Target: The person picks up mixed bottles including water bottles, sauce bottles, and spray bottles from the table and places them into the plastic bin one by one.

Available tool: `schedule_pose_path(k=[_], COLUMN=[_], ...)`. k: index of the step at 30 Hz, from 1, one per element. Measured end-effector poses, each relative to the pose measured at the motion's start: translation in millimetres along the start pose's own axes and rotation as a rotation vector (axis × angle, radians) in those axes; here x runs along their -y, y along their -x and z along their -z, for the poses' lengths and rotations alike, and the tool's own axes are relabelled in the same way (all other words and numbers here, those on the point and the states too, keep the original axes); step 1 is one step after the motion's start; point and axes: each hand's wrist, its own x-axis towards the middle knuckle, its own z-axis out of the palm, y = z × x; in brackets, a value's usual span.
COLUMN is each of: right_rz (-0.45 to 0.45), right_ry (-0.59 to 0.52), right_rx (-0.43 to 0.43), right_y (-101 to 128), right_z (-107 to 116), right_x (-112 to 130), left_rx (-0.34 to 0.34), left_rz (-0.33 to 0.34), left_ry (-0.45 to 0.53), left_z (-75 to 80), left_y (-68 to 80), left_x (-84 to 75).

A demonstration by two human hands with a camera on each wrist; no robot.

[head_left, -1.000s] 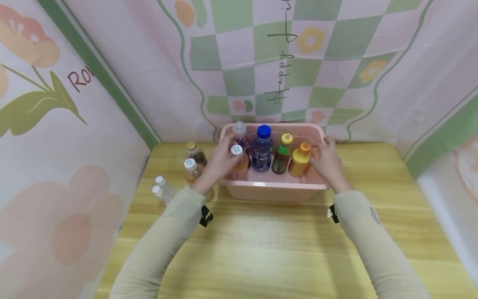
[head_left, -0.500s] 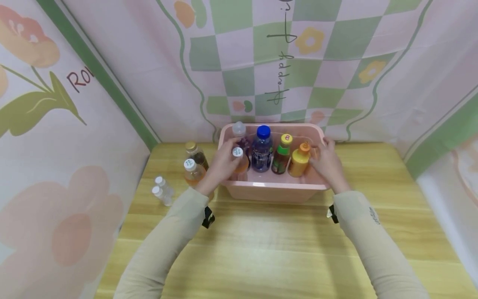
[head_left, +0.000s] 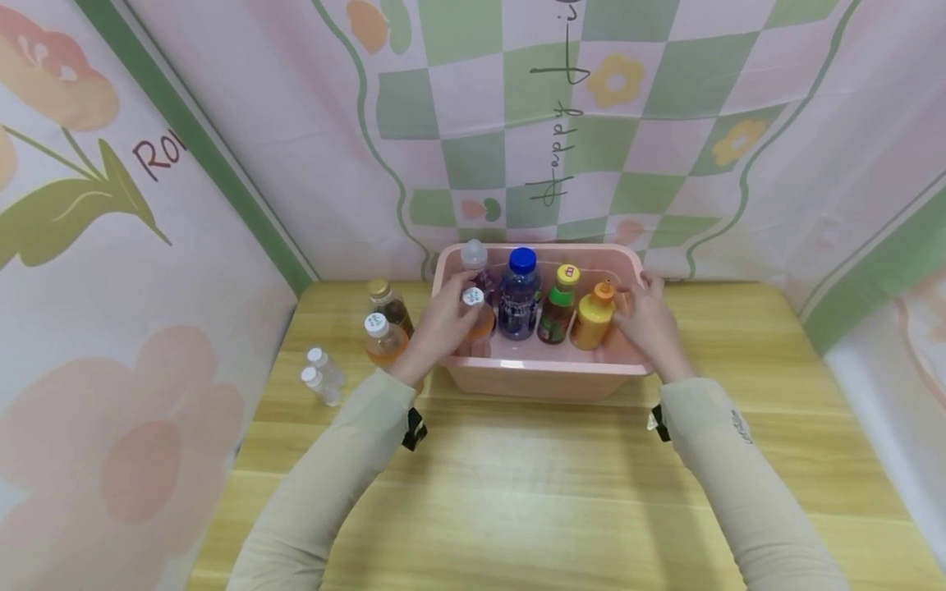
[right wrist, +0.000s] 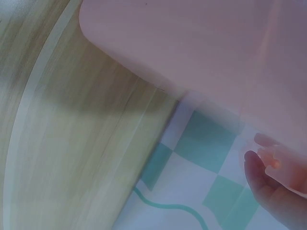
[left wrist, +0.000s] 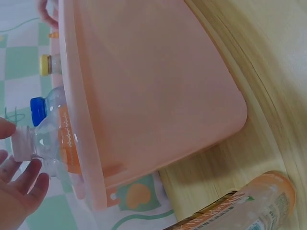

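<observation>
A pink plastic bin [head_left: 547, 382] stands on the table against the curtain. Inside its left end is a clear bottle [left wrist: 50, 139] with a white cap and orange label, standing upright. My left hand [head_left: 446, 322] reaches over the left rim, with thumb and fingers around that bottle's cap. My right hand [head_left: 650, 326] grips the bin's right rim, with its fingers over the edge. To the right of the white-capped bottle stand a blue-capped bottle [head_left: 520, 300], a yellow-capped brown bottle [head_left: 557, 310] and a yellow squeeze bottle [head_left: 594, 318]. Behind it is a bottle with a translucent cap [head_left: 475, 256].
Left of the bin stand a gold-capped dark bottle [head_left: 392, 308] and a white-capped bottle of orange drink [head_left: 380, 336]. Two small clear bottles [head_left: 323, 377] with white caps are farther left. A patterned curtain [head_left: 547, 123] hangs behind the wooden table [head_left: 517, 492].
The left hand and its white-capped bottle have shifted slightly to the right inside the bin. The right hand stays on the rim, and the other bottles have not moved.
</observation>
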Motion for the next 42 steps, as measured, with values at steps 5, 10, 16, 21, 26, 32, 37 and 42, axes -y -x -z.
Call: schedule_pose_path(k=[5, 10, 16, 21, 26, 32, 37, 42], right_rz=[0.001, 0.003, 0.005, 0.006, 0.010, 0.001, 0.000, 0.004], right_ry=[0.002, -0.006, -0.011, -0.010, -0.008, -0.006, -0.002, -0.006], right_rx=[-0.002, 0.003, 0.007, -0.001, -0.003, 0.009, 0.003, -0.001], right_y=[0.8, 0.7, 0.8, 1.0, 1.3, 1.7, 2.2, 2.1], right_z=[0.8, 1.1, 1.1, 0.8, 0.8, 1.0, 1.0, 0.7], right_x=[0.7, 0.5, 1.1, 0.7, 0.2, 0.5, 1.2, 1.4], left_rx=[0.016, 0.055, 0.057, 0.046, 0.051, 0.048, 0.069, 0.036], left_rz=[-0.022, -0.017, -0.043, -0.067, -0.042, -0.013, -0.015, -0.073], left_ry=[-0.043, -0.060, -0.065, -0.053, -0.056, -0.094, -0.140, -0.182], left_z=[0.0, 0.4, 1.8, 2.9, 4.6, 7.5, 14.1, 26.4], left_y=[0.5, 0.4, 0.8, 0.2, 1.3, 5.4, 9.4, 13.9], left_x=[-0.3, 0.2, 2.0, 3.2, 3.3, 0.1, -7.6, -15.3])
